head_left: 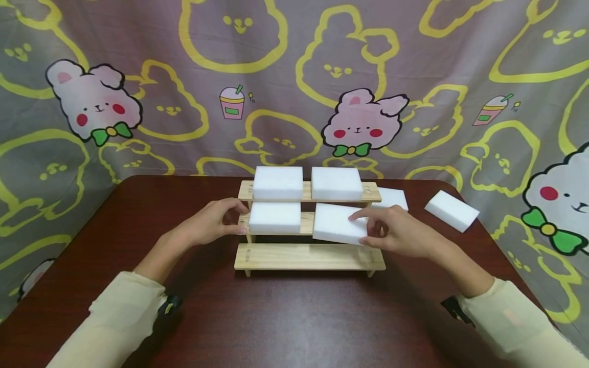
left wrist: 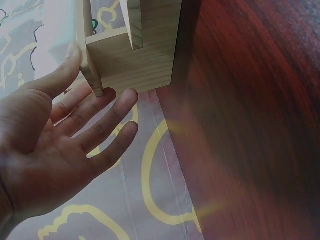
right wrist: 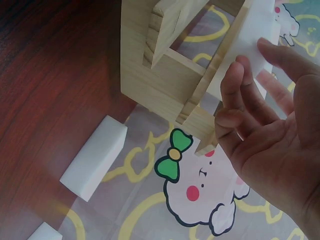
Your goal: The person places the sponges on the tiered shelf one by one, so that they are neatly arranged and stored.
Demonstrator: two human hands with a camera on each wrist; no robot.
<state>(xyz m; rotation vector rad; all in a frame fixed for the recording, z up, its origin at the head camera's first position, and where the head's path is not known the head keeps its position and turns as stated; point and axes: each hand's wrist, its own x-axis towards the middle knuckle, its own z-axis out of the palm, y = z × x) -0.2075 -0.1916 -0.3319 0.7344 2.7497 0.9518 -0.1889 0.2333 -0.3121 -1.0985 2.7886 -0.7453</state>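
A three-step wooden rack (head_left: 310, 257) bears several white foam blocks. My right hand (head_left: 399, 232) pinches one white foam block (head_left: 338, 223) by its right side, thumb at the front corner and a fingertip on top; the block lies slightly askew over the right half of the middle step. In the right wrist view the other fingers of the right hand (right wrist: 272, 115) curl loosely. My left hand (head_left: 212, 222) is at the middle step's left end, beside another foam block (head_left: 274, 217). Seen from the left wrist, its thumb (left wrist: 65, 70) touches the board's edge and its fingers are loosely extended.
Two foam blocks, one left (head_left: 278, 182) and one right (head_left: 337, 183), sit on the top step. Behind the rack's right end lies a partly hidden block (head_left: 391, 197), and farther right an angled one (head_left: 452, 210). A patterned curtain (head_left: 285, 76) hangs behind the dark table (head_left: 294, 317).
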